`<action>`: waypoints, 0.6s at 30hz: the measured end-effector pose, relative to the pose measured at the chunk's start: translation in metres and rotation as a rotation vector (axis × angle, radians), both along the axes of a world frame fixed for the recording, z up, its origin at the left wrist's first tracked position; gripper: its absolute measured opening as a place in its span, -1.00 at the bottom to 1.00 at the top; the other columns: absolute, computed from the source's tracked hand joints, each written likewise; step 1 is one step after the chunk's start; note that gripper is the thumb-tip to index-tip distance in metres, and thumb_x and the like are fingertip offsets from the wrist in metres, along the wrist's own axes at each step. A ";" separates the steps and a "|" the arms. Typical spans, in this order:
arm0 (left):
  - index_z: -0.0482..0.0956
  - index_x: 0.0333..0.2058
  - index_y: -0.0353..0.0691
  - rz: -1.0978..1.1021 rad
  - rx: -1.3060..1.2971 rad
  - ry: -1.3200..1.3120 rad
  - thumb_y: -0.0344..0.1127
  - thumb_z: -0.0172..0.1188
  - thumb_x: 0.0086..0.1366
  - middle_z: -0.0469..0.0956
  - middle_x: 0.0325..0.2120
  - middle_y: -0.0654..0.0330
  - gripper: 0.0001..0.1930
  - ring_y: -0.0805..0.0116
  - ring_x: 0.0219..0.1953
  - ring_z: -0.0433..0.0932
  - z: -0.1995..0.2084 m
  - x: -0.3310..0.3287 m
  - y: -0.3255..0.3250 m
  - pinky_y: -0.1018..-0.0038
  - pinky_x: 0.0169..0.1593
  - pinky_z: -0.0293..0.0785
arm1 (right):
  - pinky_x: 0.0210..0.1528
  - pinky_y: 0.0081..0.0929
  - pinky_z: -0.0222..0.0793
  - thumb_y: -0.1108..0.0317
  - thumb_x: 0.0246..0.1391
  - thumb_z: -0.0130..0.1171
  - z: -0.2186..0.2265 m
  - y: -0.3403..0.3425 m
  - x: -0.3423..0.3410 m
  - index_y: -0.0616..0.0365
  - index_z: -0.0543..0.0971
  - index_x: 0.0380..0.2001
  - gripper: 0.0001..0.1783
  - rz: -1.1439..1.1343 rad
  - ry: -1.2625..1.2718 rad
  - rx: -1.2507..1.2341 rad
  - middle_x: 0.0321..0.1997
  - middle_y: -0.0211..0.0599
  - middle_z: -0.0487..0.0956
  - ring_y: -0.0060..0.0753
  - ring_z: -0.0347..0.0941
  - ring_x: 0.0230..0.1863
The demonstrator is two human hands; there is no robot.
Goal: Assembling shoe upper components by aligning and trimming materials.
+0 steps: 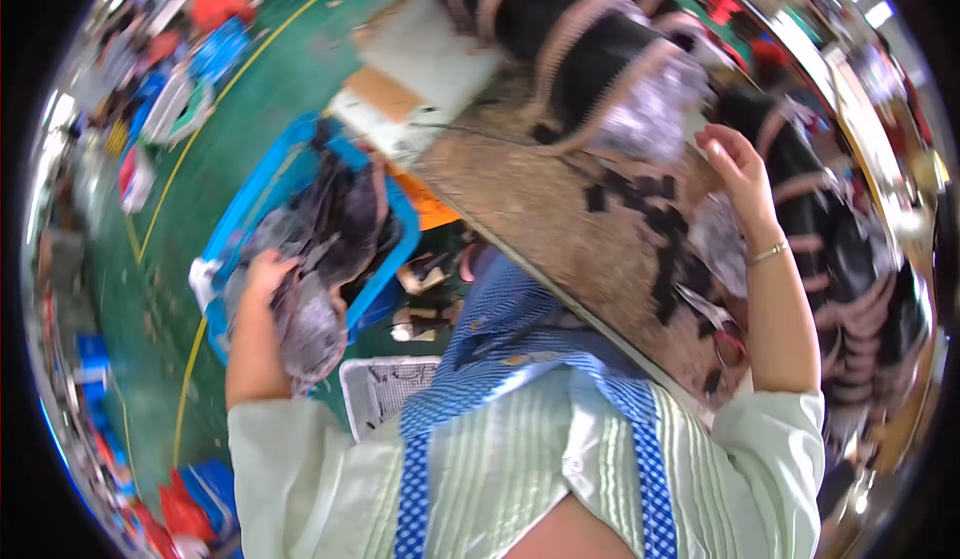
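My left hand (268,275) is over the blue plastic basket (262,181) on the left, its fingers closed on the edge of a dark piece with fluffy grey lining (308,327). That piece hangs partly over the basket's near rim. More dark lined pieces (345,214) lie inside. My right hand (738,164) is raised above the right side of the worktable, fingers loosely bent and apart, with nothing seen in them. Just left of it, a row of nested black pieces with pink toothed edges and grey fluffy lining (600,64) lies on the table.
On the worn worktable (520,194) lie black scraps (640,194) and red-handled scissors (728,344). Further black pieces (800,209) are stacked along the right. A white crate (375,399) stands beside my apron, and the table edge runs diagonally before my lap. Piled goods line the green floor's far left.
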State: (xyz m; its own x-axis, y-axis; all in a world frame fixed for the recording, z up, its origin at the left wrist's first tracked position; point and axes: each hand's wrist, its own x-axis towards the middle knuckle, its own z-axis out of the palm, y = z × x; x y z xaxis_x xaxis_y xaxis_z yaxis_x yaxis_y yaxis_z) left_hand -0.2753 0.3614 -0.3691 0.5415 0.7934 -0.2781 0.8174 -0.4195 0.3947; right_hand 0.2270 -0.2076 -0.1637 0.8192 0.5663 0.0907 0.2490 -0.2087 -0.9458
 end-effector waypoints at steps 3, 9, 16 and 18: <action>0.56 -0.25 -0.28 0.142 0.079 -0.133 0.02 0.34 0.03 0.57 -0.42 0.07 -0.53 0.18 -0.36 0.52 -0.029 -0.073 0.041 0.25 -0.24 0.42 | -0.23 -0.72 0.33 0.30 0.16 0.17 0.021 -0.063 -0.002 0.26 0.55 -0.22 -0.77 -0.330 -0.010 -0.085 -0.33 -0.44 0.60 -0.68 0.48 -0.29; 0.50 -0.01 -0.26 0.055 0.193 0.094 -0.08 0.26 0.11 0.55 -0.14 -0.11 -0.48 -0.06 -0.08 0.52 -0.017 -0.057 0.012 0.22 0.02 0.40 | -0.28 -0.44 0.43 0.49 -0.02 0.17 0.016 -0.132 -0.042 0.27 0.58 -0.40 -0.91 -0.305 -0.562 -0.639 -0.40 -0.15 0.59 -0.27 0.54 -0.37; 0.56 -0.23 -0.24 0.137 0.775 0.145 -0.10 0.09 0.24 0.52 -0.27 -0.15 -0.69 -0.18 -0.24 0.52 0.049 -0.031 -0.011 0.04 -0.16 0.44 | -0.11 -0.24 0.39 0.53 -0.12 0.13 -0.032 -0.132 -0.029 0.20 0.60 -0.37 -0.82 -0.128 -0.859 -0.637 -0.36 -0.11 0.58 -0.05 0.46 -0.17; 0.47 -0.32 -0.26 0.139 0.870 0.072 -0.17 0.05 0.28 0.46 -0.33 -0.09 -0.75 -0.14 -0.24 0.49 0.120 0.014 -0.055 0.08 -0.21 0.42 | -0.15 -0.21 0.39 0.54 -0.16 0.14 -0.040 -0.140 -0.032 0.20 0.59 -0.36 -0.80 -0.192 -0.864 -0.749 -0.37 -0.14 0.58 -0.03 0.46 -0.22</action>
State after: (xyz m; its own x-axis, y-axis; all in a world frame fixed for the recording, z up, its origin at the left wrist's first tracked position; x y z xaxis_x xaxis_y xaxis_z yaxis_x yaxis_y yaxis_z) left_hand -0.2611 0.3064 -0.2487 0.4288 0.7972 0.4250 0.8939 -0.4424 -0.0721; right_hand 0.1949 -0.3474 -0.2038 0.7260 0.5879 0.3568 0.6552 -0.7489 -0.0993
